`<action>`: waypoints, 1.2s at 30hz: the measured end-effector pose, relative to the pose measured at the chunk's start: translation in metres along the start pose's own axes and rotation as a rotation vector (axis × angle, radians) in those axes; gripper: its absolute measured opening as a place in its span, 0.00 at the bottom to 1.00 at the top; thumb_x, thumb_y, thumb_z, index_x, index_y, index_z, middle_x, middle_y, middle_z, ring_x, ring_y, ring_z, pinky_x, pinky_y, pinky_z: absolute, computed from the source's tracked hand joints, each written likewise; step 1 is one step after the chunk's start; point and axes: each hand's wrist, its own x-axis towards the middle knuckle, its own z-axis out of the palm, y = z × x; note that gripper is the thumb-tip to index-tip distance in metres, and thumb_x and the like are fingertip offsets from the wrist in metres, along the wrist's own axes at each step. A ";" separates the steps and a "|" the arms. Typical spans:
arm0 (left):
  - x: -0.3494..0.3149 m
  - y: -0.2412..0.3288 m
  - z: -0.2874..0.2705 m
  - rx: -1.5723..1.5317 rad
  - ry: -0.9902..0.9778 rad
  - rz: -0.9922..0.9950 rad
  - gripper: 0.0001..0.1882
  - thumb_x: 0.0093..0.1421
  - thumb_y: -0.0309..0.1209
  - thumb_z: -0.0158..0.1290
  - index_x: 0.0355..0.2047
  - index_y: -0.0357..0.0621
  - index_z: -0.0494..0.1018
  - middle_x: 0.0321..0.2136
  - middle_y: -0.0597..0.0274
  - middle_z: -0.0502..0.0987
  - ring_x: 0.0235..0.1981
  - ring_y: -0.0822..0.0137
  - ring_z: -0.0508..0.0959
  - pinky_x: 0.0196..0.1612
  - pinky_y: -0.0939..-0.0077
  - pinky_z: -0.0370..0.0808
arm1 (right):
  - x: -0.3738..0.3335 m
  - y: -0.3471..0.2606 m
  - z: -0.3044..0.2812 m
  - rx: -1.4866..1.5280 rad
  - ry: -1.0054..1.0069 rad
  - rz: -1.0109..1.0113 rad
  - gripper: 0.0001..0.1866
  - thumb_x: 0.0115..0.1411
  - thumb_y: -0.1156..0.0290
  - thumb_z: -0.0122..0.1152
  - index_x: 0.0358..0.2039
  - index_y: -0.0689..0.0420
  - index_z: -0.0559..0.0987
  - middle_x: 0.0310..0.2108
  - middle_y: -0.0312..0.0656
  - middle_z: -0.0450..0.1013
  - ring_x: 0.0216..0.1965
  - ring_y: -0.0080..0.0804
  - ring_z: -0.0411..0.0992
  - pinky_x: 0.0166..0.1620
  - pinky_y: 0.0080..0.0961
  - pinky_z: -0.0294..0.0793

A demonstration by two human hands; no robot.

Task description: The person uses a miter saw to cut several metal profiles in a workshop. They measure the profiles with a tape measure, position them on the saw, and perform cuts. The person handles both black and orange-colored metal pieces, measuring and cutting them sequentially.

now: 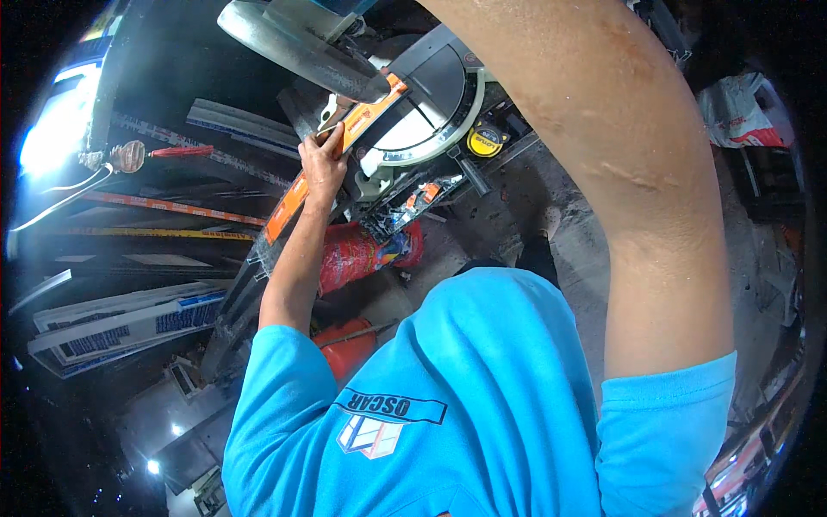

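A long, narrow bar covered in orange film [366, 118] lies across a mitre saw [428, 69], its lower end running out to the left. My left hand [322, 168] is closed around the bar just beside the saw's pale curved table. The saw's grey blade guard [289, 45] sits low over the bar's far end; the blade itself is hidden. My right arm [603, 121] reaches up past the top edge, so the right hand cannot be seen. A round yellow and black tape measure [486, 142] sits at the saw's near right side.
Long bars [172, 207] and pale wrapped lengths [129, 327] are stacked at the left. Below the saw are a red wrapped bundle [349, 256] and a red container [346, 349]. A white and red sack [748, 112] lies far right. A cord [65, 207] hangs at left.
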 end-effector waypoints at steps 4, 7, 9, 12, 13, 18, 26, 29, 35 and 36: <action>-0.001 -0.001 0.000 0.027 -0.009 0.001 0.36 0.49 0.31 0.70 0.60 0.67 0.76 0.45 0.50 0.73 0.46 0.49 0.71 0.53 0.58 0.70 | 0.000 0.000 -0.001 0.017 0.002 0.017 0.25 0.71 0.51 0.40 0.38 0.61 0.76 0.25 0.47 0.72 0.21 0.39 0.72 0.26 0.40 0.76; 0.000 0.001 0.000 0.036 0.003 0.002 0.35 0.49 0.31 0.70 0.60 0.67 0.76 0.45 0.50 0.73 0.46 0.49 0.71 0.52 0.57 0.71 | 0.001 0.001 -0.003 0.028 0.009 0.030 0.26 0.71 0.50 0.39 0.38 0.61 0.76 0.25 0.47 0.72 0.21 0.38 0.72 0.25 0.40 0.75; -0.001 0.001 0.000 0.035 0.021 0.004 0.35 0.49 0.31 0.70 0.60 0.67 0.76 0.45 0.50 0.73 0.45 0.49 0.71 0.52 0.57 0.71 | 0.003 0.001 -0.005 0.049 0.013 0.043 0.26 0.71 0.50 0.39 0.38 0.61 0.76 0.25 0.47 0.71 0.21 0.38 0.71 0.25 0.40 0.75; -0.001 0.007 -0.004 0.016 0.013 -0.057 0.35 0.47 0.27 0.69 0.57 0.69 0.78 0.46 0.51 0.73 0.47 0.49 0.72 0.52 0.58 0.73 | 0.006 -0.002 -0.009 0.101 0.012 0.076 0.27 0.72 0.49 0.38 0.38 0.61 0.76 0.24 0.47 0.71 0.20 0.38 0.71 0.25 0.40 0.75; 0.001 0.010 -0.006 0.020 0.012 -0.051 0.35 0.47 0.27 0.68 0.57 0.69 0.78 0.46 0.51 0.73 0.47 0.49 0.72 0.52 0.58 0.74 | 0.006 -0.003 -0.011 0.129 0.014 0.099 0.27 0.72 0.49 0.38 0.38 0.61 0.75 0.24 0.47 0.71 0.20 0.38 0.71 0.24 0.40 0.75; -0.005 0.005 0.001 0.039 0.067 -0.053 0.36 0.47 0.23 0.61 0.57 0.73 0.78 0.46 0.51 0.73 0.48 0.48 0.72 0.52 0.56 0.74 | -0.002 -0.024 -0.027 0.395 -0.057 0.280 0.28 0.73 0.48 0.37 0.39 0.61 0.75 0.24 0.47 0.71 0.20 0.37 0.71 0.24 0.40 0.75; -0.011 0.005 0.013 0.000 0.117 -0.105 0.32 0.54 0.27 0.61 0.58 0.78 0.77 0.47 0.57 0.72 0.51 0.52 0.71 0.54 0.50 0.70 | -0.023 -0.053 -0.056 0.749 -0.279 0.690 0.29 0.74 0.47 0.36 0.40 0.62 0.74 0.23 0.47 0.70 0.19 0.37 0.70 0.23 0.40 0.74; -0.010 0.006 0.012 0.027 0.129 -0.092 0.35 0.52 0.24 0.60 0.58 0.78 0.76 0.45 0.55 0.72 0.47 0.50 0.72 0.48 0.53 0.72 | -0.030 -0.051 -0.064 0.810 -0.299 0.804 0.29 0.74 0.46 0.35 0.40 0.62 0.74 0.23 0.47 0.70 0.19 0.36 0.70 0.23 0.40 0.74; -0.017 0.000 0.014 -0.019 0.117 -0.148 0.34 0.53 0.25 0.61 0.58 0.78 0.76 0.46 0.58 0.72 0.49 0.53 0.71 0.49 0.52 0.71 | -0.047 -0.066 -0.057 0.887 -0.251 1.004 0.20 0.69 0.52 0.49 0.36 0.57 0.77 0.24 0.44 0.72 0.18 0.37 0.70 0.23 0.38 0.72; -0.015 0.002 0.015 -0.033 0.121 -0.142 0.33 0.53 0.25 0.61 0.58 0.77 0.76 0.46 0.58 0.72 0.49 0.53 0.71 0.49 0.52 0.71 | -0.053 -0.063 -0.056 0.861 -0.252 0.998 0.24 0.70 0.48 0.47 0.35 0.58 0.77 0.23 0.43 0.73 0.18 0.35 0.70 0.24 0.35 0.72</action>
